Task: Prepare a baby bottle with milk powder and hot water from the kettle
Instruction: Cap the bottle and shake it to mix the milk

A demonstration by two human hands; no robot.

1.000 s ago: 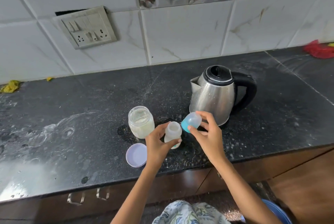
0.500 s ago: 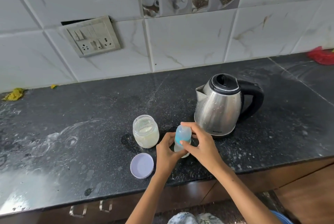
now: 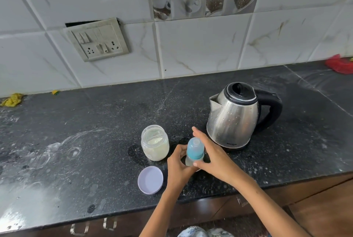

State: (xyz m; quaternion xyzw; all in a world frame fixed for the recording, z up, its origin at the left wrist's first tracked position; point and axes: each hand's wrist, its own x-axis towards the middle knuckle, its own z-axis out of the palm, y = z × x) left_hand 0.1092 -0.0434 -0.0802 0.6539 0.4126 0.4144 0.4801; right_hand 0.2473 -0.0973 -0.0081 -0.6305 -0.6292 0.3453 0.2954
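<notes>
On a speckled black stone surface (image 3: 95, 122), the left hand (image 3: 178, 164) grips a small blue-capped baby bottle (image 3: 194, 151); the right hand (image 3: 212, 155) wraps it beside a steel kettle (image 3: 232, 120).

Single head-worn view, looking forward and down from above the near edge of the table (image 3: 95, 141). Faces the tiled wall (image 3: 191, 49) at 12 o'clock. Close, within arm's reach.

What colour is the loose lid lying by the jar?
Pale lilac lid, seen in the head view.
</notes>
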